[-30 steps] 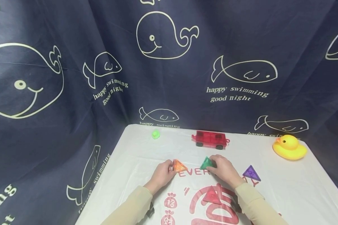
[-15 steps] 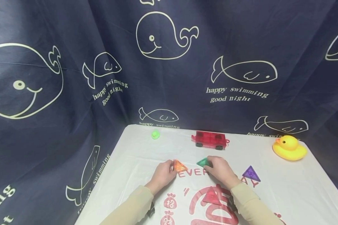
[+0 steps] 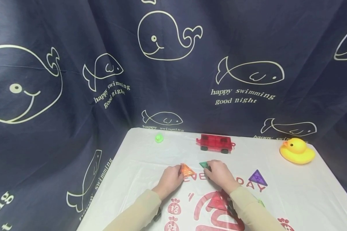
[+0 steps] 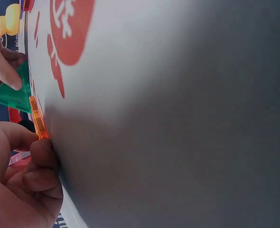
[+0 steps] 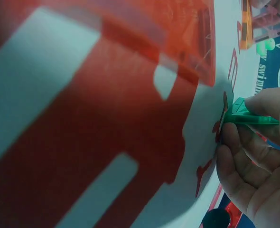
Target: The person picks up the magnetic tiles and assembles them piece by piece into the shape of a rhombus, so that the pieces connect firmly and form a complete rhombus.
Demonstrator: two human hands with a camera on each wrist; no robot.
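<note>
From my head camera, a small green toy (image 3: 159, 138) sits at the far left of the white table (image 3: 144, 154). Next comes the left hand (image 3: 170, 180), thumb and fingertips pinched on an orange triangular tile (image 3: 188, 170) at the tabletop; my right wrist camera shows a pink piece (image 5: 269, 28) beside that tile. Near it, apart from the orange, is a green triangular tile (image 3: 203, 164), clamped between the thumb and curled fingers of the right hand (image 3: 221, 175) and tilted up off the table's plane. Behind this hand I see a red wheeled car (image 3: 215, 143); in front, a red triangle (image 3: 217, 202). Further right lie a purple triangle (image 3: 258, 178) and, farthest, a yellow duck (image 3: 298, 153).
</note>
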